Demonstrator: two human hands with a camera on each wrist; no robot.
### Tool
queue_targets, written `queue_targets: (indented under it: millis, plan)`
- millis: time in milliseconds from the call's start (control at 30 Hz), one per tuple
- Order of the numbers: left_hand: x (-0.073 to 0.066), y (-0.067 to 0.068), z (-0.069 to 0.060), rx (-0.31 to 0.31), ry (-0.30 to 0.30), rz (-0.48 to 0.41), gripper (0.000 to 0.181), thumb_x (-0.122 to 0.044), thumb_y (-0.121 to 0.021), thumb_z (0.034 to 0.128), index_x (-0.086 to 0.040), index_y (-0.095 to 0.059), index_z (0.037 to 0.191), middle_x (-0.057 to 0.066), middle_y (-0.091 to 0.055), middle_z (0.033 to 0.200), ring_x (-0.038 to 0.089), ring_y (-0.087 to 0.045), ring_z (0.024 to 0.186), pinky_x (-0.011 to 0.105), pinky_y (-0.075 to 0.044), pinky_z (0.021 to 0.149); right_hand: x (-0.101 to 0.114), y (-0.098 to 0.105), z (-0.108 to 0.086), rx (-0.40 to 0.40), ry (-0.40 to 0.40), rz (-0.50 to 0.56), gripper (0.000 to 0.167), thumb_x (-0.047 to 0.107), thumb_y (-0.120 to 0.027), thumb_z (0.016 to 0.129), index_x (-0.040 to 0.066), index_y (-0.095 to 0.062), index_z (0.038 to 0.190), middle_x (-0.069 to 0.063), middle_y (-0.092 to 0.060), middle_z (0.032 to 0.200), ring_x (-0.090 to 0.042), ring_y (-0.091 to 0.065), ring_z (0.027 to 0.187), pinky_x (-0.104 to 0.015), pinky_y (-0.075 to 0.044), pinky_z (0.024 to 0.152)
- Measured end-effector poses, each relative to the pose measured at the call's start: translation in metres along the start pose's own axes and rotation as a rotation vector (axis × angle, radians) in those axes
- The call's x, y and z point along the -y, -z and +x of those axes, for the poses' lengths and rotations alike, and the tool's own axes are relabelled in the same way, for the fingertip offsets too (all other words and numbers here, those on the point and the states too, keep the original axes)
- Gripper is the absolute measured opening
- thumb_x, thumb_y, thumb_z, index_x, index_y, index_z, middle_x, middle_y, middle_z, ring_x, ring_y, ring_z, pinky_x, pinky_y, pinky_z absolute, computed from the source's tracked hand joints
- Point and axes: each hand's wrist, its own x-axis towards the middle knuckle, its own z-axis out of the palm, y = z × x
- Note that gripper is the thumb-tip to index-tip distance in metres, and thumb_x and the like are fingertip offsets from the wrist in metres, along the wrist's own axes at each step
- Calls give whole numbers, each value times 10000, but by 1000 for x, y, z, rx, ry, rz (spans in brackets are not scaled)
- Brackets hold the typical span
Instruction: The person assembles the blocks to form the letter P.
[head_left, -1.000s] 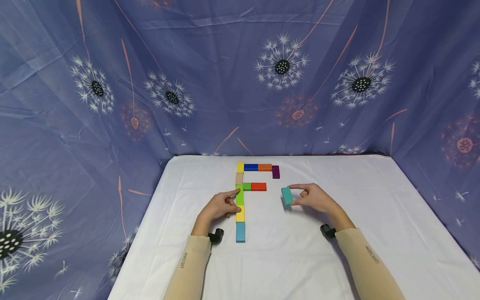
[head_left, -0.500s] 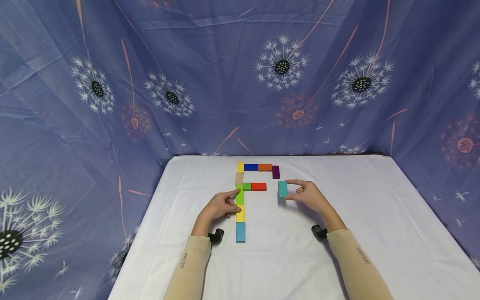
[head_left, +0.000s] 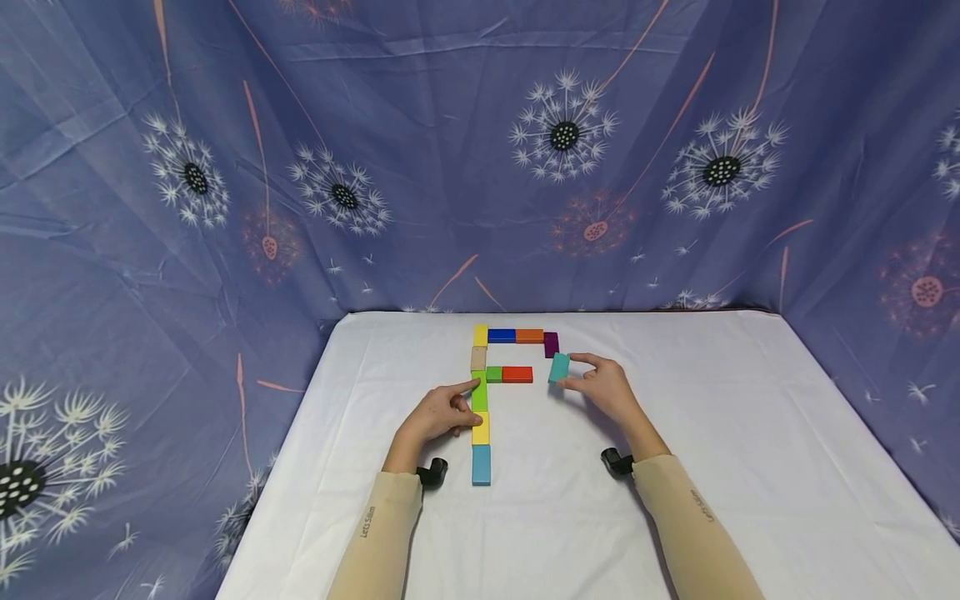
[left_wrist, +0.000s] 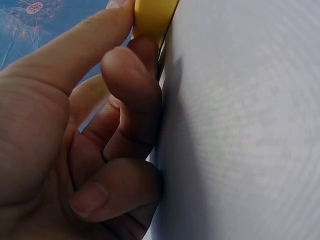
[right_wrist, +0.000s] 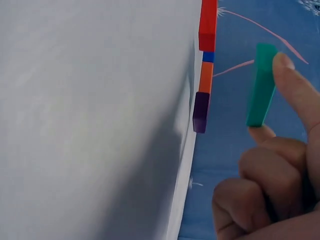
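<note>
In the head view my right hand (head_left: 609, 389) pinches a teal block (head_left: 559, 367) by its two ends, between thumb and index finger. The right wrist view has this block (right_wrist: 262, 85) held off the white surface. My left hand (head_left: 437, 412) touches a column of blocks. Its index finger lies on the lime green block (head_left: 479, 392) and its thumb on the lower yellow block (head_left: 481, 429); the other fingers are curled under. A light blue block (head_left: 482, 465) ends the column nearest me. Beside the teal block are a red block (head_left: 517, 375) and a purple block (head_left: 551, 344).
Above the lime green block come a plain wooden block (head_left: 478, 358) and another yellow block (head_left: 481, 335). Blue (head_left: 502, 336) and orange (head_left: 529, 336) blocks run right from there to the purple one. A short green block (head_left: 494, 374) joins red to lime. White cloth covers the table (head_left: 675, 358).
My right hand has carried the teal block left and away from me, closer to the red and purple blocks, turning it on the way. The left hand stays where it was.
</note>
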Motion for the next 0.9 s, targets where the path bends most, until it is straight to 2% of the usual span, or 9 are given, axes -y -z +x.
queue_targets:
  millis: [133,200,267,300,367,433,600,767,900]
  plan:
    - [1,0,0,2,1,1,810,-189,-872,879,-167,-506,1600,37,-682,807,146,-583,554,299,-460,670,-1,-4,3,-32,-2,-51,716,395,-893,828,102,-661,1440,58,-369,574,-109,-323,574,-284,-316,569]
    - [2,0,1,2,-3,0,810,-189,-873,878,-167,-506,1600,37,-685,803,145,-582,552,299,-460,674,-1,-7,5,-54,-3,-93,720,415,-893,823,100,-671,1432,-1,-555,649,-133,-479,646,-302,-414,632]
    - [2,0,1,2,-4,1,808,-193,-874,879,-168,-507,1599,34,-686,801,144,-582,551,298,-463,672,-1,-9,6,-68,-7,-129,725,429,-886,827,93,-673,1432,-129,-736,886,-216,-661,821,-366,-532,757]
    - [2,0,2,2,-3,2,808,-195,-874,879,-169,-508,1599,32,-687,800,143,-583,550,297,-464,671,-1,-10,6,-71,-13,-144,732,437,-882,830,89,-669,1437,-188,-768,1040,-269,-713,940,-412,-567,836]
    - [3,0,2,3,-5,3,808,-197,-875,879,-167,-509,1598,30,-689,799,142,-584,550,295,-466,669,0,-12,7,-75,-26,-164,733,441,-877,835,85,-667,1440,-256,-724,1302,-371,-722,1153,-504,-573,974]
    - [2,0,2,5,-6,3,808,-196,-875,878,-164,-509,1598,29,-692,799,141,-586,550,294,-468,664,0,-14,9,-71,-39,-171,738,437,-871,844,69,-658,1447,-272,-665,1412,-422,-674,1265,-561,-538,1052]
    - [2,0,2,6,-15,11,803,-193,-870,882,-160,-508,1598,27,-692,795,143,-588,547,295,-465,660,0,-19,11,-77,-60,-191,729,414,-880,836,34,-671,1422,-261,-657,1428,-442,-636,1281,-589,-506,1088]
    - [1,1,1,6,-14,17,801,-196,-868,886,-165,-505,1600,26,-696,793,146,-591,546,299,-463,670,1,-24,12,-71,-87,-237,737,420,-879,830,11,-674,1408,-270,-684,1371,-412,-662,1183,-571,-533,1028]
    - [1,1,1,10,-10,15,801,-195,-867,887,-163,-504,1601,26,-698,797,143,-590,548,298,-461,672,2,-26,13,-79,-118,-283,750,445,-882,823,26,-676,1410,-257,-671,1405,-411,-661,1214,-525,-555,966]
